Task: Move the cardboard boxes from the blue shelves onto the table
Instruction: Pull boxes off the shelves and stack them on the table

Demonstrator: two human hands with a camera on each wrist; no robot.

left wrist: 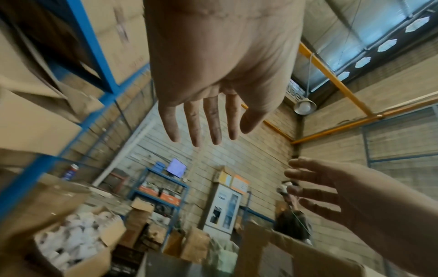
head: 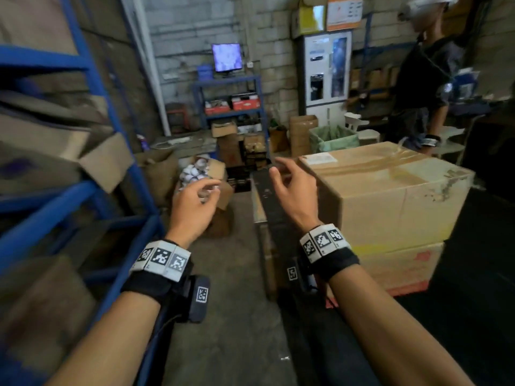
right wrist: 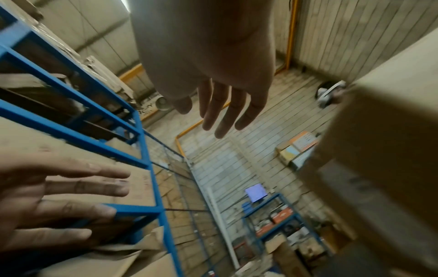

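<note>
Left hand (head: 192, 207) and right hand (head: 295, 193): fingers apart, holding nothing. Cardboard box (head: 390, 190) on the surface (head: 267, 196); blue shelves (head: 92, 190) at left.

— What's on the worktop (head: 264, 188)?
— Two cardboard boxes, stacked: a taped box (head: 390, 190) on a lower box (head: 401, 267), set back from the dark left edge.
— And the blue shelves (head: 83, 190)?
— More cardboard boxes (head: 41, 129) on several levels, blurred, some flaps hanging past the front rails.
</note>
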